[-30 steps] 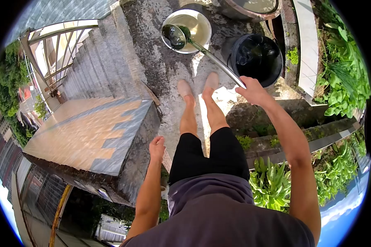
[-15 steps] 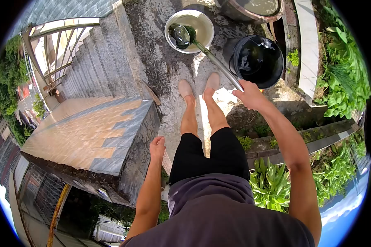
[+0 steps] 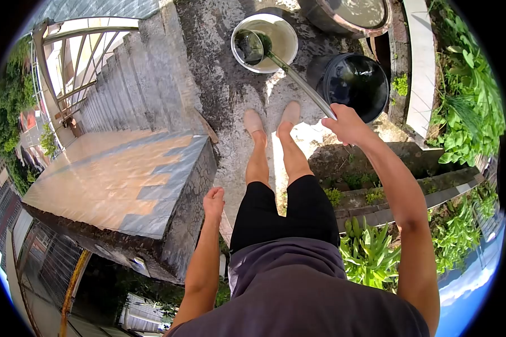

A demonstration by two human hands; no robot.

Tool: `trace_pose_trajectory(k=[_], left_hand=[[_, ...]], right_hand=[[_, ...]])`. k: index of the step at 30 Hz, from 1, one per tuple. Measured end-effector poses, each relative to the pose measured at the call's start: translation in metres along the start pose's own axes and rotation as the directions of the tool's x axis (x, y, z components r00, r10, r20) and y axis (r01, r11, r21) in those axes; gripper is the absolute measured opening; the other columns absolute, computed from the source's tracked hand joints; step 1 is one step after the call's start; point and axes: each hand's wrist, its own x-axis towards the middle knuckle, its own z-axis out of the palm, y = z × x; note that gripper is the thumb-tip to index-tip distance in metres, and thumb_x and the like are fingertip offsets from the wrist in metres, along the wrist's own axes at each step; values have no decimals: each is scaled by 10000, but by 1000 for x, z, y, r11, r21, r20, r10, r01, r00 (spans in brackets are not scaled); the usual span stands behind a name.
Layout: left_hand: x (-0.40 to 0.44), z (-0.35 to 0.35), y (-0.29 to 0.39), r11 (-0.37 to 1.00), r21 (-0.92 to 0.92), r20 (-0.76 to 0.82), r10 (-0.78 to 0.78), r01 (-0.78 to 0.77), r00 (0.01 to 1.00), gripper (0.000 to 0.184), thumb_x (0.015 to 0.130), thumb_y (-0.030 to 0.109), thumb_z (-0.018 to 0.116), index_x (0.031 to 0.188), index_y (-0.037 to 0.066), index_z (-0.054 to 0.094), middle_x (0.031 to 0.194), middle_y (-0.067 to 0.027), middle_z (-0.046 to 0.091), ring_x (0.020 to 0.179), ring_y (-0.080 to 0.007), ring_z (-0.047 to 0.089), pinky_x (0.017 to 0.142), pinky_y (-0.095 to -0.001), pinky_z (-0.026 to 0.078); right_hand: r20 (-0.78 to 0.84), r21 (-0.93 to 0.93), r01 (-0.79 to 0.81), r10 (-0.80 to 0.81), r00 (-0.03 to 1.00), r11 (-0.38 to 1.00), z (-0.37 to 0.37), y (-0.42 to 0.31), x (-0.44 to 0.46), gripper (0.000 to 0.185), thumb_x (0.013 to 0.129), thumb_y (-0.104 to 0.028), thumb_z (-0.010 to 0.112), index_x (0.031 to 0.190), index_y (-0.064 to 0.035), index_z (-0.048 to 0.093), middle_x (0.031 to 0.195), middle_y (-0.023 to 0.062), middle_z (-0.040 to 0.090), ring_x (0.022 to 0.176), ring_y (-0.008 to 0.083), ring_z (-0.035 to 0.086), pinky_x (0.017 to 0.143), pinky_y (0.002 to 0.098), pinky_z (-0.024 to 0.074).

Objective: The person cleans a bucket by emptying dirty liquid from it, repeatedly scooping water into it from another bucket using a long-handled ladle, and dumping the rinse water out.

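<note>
My right hand (image 3: 347, 124) is wrapped round the end of a long metal ladle handle (image 3: 303, 85). The ladle's bowl (image 3: 249, 47) is over the left part of a white bucket (image 3: 291, 42) with pale liquid inside. Whether the bowl touches the liquid I cannot tell. Right of that bucket stands a black bucket (image 3: 357, 84) holding dark liquid, just beyond my right hand. My left hand (image 3: 213, 203) hangs by my left side, fingers curled in, with nothing seen in it.
A large round tub (image 3: 358, 12) stands at the top, behind the black bucket. Left are a tiled ledge (image 3: 112, 180), steps (image 3: 126, 84) and a metal railing (image 3: 90, 33). Planting beds with low curbs (image 3: 416, 199) lie to the right. My feet are on stained concrete (image 3: 236, 151).
The buckets and tub appear slightly farther right and lower in view. The ladle bowl has stayed over the white bucket, with my right hand still on the handle. My left hand has hardly moved.
</note>
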Motion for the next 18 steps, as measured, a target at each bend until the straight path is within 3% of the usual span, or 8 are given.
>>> trace_pose_trajectory(k=[7, 9, 10, 12, 16, 18], left_hand=[[3, -9, -9, 1000, -12, 16, 16, -16, 1000, 214, 862, 225, 677, 990, 54, 682, 831, -6, 614, 664, -104, 548, 565, -274, 469], [7, -12, -8, 995, 73, 51, -74, 70, 996, 266, 902, 227, 634, 1116, 68, 648, 1004, 3, 640, 892, -125, 588, 745, -335, 498], [8, -11, -9, 995, 74, 50, -74, 71, 996, 266, 902, 227, 634, 1116, 68, 648, 1004, 3, 640, 892, -125, 588, 745, -335, 498], [10, -15, -11, 1000, -7, -12, 27, -27, 1000, 219, 856, 224, 681, 993, 54, 682, 805, -10, 616, 622, -103, 546, 559, -265, 473], [14, -21, -15, 999, 32, 37, 40, -41, 999, 232, 858, 230, 676, 1003, 49, 680, 841, -20, 630, 659, -105, 563, 569, -269, 482], [14, -21, -12, 997, 80, 59, -13, 8, 998, 234, 897, 218, 639, 1072, 65, 656, 925, 15, 631, 814, -107, 575, 661, -300, 489]], right_hand=[[-34, -75, 3, -5, 999, 997, -1, -2, -13, 239, 901, -189, 593, 908, 25, 487, 607, 88, 509, 409, 159, 486, 366, 329, 400], [-48, -56, 41, -44, 998, 998, 2, -5, -5, 223, 899, -179, 589, 931, 22, 499, 606, 87, 506, 398, 155, 482, 361, 324, 383], [-47, -55, 41, -44, 998, 998, 1, -4, -6, 223, 899, -179, 589, 931, 22, 499, 606, 87, 506, 398, 155, 482, 361, 324, 383], [-47, -159, 6, -14, 999, 987, -2, -6, -11, 308, 864, -192, 622, 926, 86, 503, 739, 229, 606, 554, 318, 619, 505, 403, 494], [-76, -356, 111, -147, 986, 928, -10, 11, -6, 297, 860, -197, 620, 918, 77, 518, 795, 261, 624, 658, 390, 635, 635, 446, 513], [-146, -483, 218, -323, 935, 848, -8, 16, 1, 232, 853, -165, 602, 938, 27, 503, 739, 239, 595, 716, 433, 598, 653, 492, 458]])
